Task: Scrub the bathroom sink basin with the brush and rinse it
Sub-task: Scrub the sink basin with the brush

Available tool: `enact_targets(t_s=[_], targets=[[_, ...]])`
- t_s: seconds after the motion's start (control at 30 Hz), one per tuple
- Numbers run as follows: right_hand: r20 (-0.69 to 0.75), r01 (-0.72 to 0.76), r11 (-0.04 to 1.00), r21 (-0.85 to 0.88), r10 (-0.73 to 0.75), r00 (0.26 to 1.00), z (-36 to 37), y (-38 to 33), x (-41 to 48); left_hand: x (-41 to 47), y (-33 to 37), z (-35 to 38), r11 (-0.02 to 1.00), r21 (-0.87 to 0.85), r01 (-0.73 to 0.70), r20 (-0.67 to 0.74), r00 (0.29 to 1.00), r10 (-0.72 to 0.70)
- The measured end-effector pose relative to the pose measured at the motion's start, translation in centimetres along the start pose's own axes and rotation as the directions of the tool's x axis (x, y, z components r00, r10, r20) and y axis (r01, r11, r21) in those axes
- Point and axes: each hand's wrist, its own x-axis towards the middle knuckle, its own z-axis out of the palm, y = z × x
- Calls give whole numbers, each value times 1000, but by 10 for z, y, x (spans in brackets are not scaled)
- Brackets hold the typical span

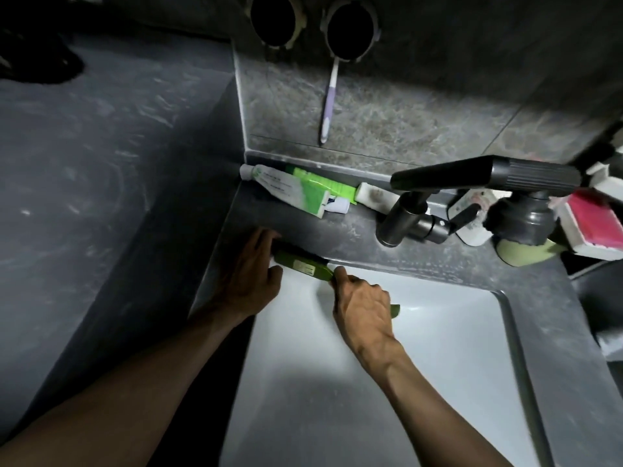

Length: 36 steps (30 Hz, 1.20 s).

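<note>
Two bare forearms reach in from the bottom edge over the white sink basin (438, 365), which is set into a dark grey stone desk (303, 227). The right hand (362, 306) is over the upper left part of the basin, its fingers (340, 276) clenched around a green item whose end pokes out past the palm at the right; this looks like the handle of the brush (305, 266), though the bristle end cannot be made out. The green body runs up and to the left from that hand, lying along the basin's back left rim with a pale label on its side. The left hand (251, 281) rests at the corner where rim meets desk, fingers (266, 239) curved against the far, darker end of the same green item; whether they fully grip it cannot be told.

On the desk behind, against the tiled wall, a white-and-green toothpaste tube (290, 188) lies flat, with a bright green box (323, 183) just behind it and a small white bar (374, 197) beside that. A dark metal faucet (418, 217) stands at the back rim, its black spout (472, 171) reaching left. A dark round container (521, 220) sits to the right of it, near a red-and-white box (593, 224). A lilac toothbrush (328, 99) hangs on the wall below two round holders (350, 28).
</note>
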Motion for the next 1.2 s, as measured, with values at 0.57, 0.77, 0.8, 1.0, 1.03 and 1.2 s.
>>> enact_targets(t_s=[0.57, 0.77, 0.8, 1.0, 1.03, 1.2], targets=[[163, -121, 985, -123, 140, 977, -6, 17, -16, -2, -11, 14, 997, -58, 59, 9, 998, -58], [-16, -243, 964, -111, 242, 970, -8, 80, -56, 3, -13, 14, 993, -110, 36, -11, 999, -38], [-24, -196, 973, -118, 195, 981, -5, 71, -49, 4, -12, 14, 993, -108, 39, -5, 999, -40], [41, -51, 994, -100, 56, 998, 1, 42, -43, 0, -6, 11, 991, -114, 66, -3, 998, -67], [45, -60, 993, -101, 64, 997, -1, 50, -48, 1, -6, 12, 992, -105, 69, -4, 998, -70], [-80, -228, 972, -60, 223, 971, -18, 86, -54, 3, -9, 16, 993, -100, 65, 26, 998, -62]])
